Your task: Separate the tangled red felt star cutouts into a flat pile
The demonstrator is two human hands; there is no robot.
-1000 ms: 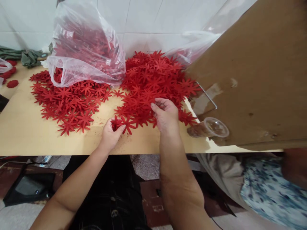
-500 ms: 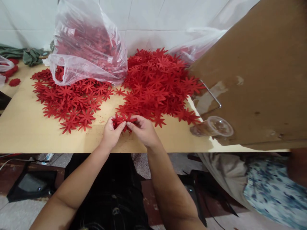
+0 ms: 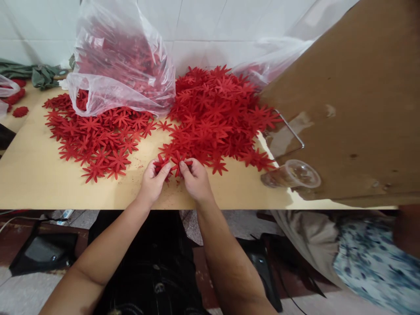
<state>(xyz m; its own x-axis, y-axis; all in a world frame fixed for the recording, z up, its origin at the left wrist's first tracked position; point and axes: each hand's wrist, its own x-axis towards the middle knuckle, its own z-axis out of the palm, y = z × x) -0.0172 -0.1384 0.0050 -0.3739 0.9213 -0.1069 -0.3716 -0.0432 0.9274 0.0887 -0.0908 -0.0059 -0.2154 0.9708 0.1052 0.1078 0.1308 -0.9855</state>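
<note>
Red flower [image 3: 179,163] is pinched by right hand [image 3: 198,180], thumb to fingers, above counter [image 3: 131,194], just beside flower bunch [image 3: 160,165] clasped in left hand [image 3: 152,183]. Both hands nearly closed. Bunch count can't be told, fingers in the way. Light pinch advised, petals kept unbent and untangled. Loose flower pile [image 3: 213,116] is heaped just behind.

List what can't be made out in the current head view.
Head view:
Number of red flowers in the left hand: hidden by its grip and their overlap.
Right plastic bag: right part hidden behind the cardboard.
Neighbouring person: partly cut off by the right edge.
Cup: contents too blurred.
</note>
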